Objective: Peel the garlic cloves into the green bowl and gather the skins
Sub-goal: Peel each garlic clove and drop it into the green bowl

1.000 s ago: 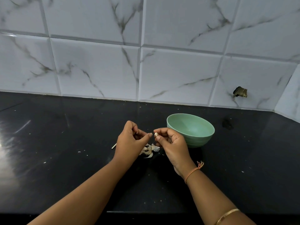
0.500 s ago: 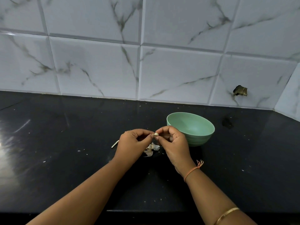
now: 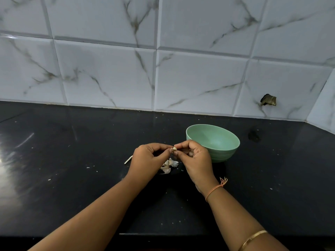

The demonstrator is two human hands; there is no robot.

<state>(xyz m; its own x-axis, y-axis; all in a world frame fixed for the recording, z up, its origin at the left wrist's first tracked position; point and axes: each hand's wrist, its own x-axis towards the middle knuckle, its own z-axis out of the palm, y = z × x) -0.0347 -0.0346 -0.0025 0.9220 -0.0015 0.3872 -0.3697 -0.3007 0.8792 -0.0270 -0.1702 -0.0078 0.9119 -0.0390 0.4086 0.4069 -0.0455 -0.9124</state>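
Both hands, left hand [image 3: 148, 156] and right hand [image 3: 194, 156], pinch one garlic clove [image 3: 175, 148]. Peeling should stay above the skins [image 3: 169, 164], beside the green bowl [image 3: 213, 142].

Soft, dim, bluish light; a white glare smears the glossy black bench [image 3: 54, 178] at far left. Tile lines on the wall [image 3: 108, 73] bow with the wide lens. Focus is sharp.

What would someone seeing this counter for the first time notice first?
The left hand and right hand meet mid-counter, pinching a small garlic clove between them. Just right of them stands the green bowl, and pale skins lie heaped on the black counter beneath the hands.
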